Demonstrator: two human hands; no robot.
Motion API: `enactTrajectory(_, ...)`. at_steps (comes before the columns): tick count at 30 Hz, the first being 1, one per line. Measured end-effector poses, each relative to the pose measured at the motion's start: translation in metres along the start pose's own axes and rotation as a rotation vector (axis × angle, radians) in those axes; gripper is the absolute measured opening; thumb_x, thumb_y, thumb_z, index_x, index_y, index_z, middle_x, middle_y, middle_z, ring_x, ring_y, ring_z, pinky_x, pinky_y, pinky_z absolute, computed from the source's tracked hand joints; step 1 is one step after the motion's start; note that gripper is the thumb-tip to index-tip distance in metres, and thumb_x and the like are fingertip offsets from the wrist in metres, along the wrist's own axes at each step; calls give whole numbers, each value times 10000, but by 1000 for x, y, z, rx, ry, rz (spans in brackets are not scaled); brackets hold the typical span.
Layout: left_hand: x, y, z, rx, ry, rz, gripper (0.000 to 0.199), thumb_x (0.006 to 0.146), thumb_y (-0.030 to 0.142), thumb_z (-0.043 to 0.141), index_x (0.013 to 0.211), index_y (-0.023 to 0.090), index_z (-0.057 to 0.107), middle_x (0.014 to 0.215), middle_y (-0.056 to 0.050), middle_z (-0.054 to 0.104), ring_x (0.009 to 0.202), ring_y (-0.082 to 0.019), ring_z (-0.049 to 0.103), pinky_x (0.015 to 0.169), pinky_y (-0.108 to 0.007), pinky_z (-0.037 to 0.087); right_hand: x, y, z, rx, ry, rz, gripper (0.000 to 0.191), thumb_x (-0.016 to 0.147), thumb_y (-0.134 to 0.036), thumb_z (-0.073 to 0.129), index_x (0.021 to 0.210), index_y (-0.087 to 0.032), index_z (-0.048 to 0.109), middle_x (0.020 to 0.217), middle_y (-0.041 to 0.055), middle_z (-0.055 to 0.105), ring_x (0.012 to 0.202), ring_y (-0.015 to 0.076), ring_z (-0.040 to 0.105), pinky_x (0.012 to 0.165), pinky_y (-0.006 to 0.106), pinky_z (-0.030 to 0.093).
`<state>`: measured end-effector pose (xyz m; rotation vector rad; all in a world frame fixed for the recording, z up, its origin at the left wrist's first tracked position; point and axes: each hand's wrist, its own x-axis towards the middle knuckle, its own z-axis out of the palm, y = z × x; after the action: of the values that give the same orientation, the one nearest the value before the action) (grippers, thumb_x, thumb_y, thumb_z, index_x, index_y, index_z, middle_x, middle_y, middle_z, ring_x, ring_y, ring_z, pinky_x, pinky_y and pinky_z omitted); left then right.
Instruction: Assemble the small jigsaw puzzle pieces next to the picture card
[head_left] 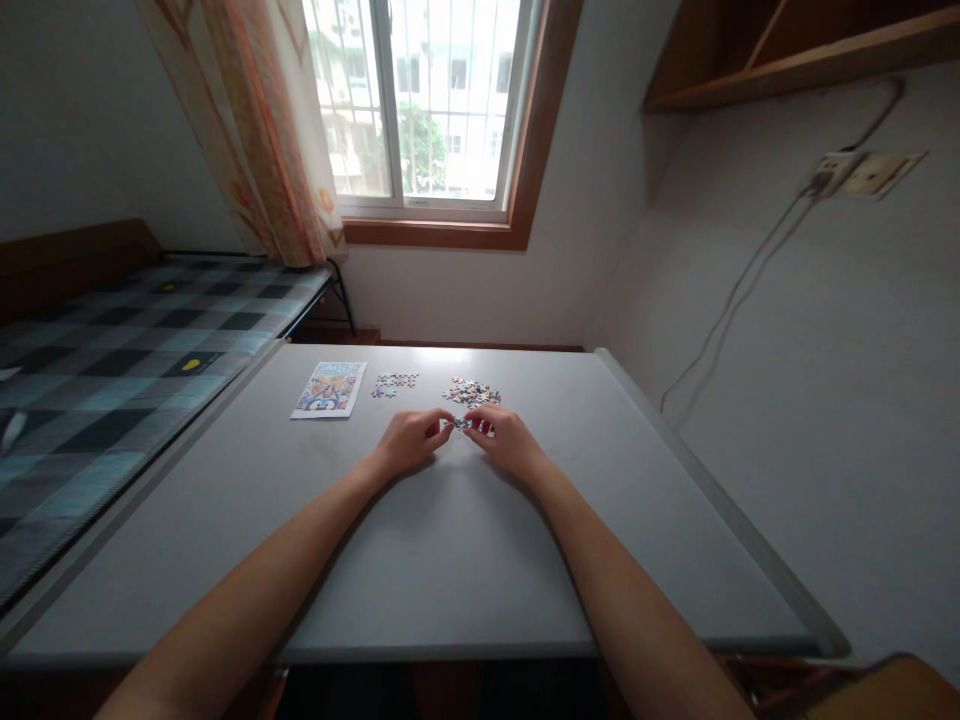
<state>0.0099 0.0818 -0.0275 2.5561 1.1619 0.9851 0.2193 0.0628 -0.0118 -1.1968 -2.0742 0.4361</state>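
Small jigsaw puzzle pieces (460, 424) are pinched between my two hands, just in front of a loose pile. My left hand (411, 440) grips their left side between thumb and fingers. From the right, my right hand (507, 438) closes its thumb and fingers on the same pieces. Right behind my right hand lies the heap of mixed puzzle pieces (472, 391). A partly joined group of pieces (396, 381) lies flat beyond my left hand. To its left is a colourful printed picture sheet (330, 390).
The pale table (450, 560) has a raised rim along its right side (720, 510). A bed with a checked cover (150, 340) adjoins the left. A cable (720, 320) hangs down the right wall from a socket (832, 172). A window (442, 110) faces me.
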Motion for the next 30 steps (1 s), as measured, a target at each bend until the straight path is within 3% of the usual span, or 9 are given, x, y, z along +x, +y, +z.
enactTrajectory(8, 0, -2, 1, 16, 6, 7, 213, 905, 292, 527, 957, 195, 710, 568, 36, 616, 466, -68, 475, 533, -188, 345, 0, 1, 0, -21, 8, 37, 142, 818, -210, 659, 958, -194, 675, 801, 11, 641, 649, 113, 540, 683, 257, 450)
enactTrajectory(30, 0, -1, 1, 21, 18, 39, 205, 899, 283, 538, 954, 204, 720, 553, 37, 614, 460, -67, 483, 511, -185, 329, 0, 4, 2, -21, 6, 22, 97, 804, -182, 673, 898, -202, 687, 787, 1, 627, 645, 108, 541, 684, 251, 448)
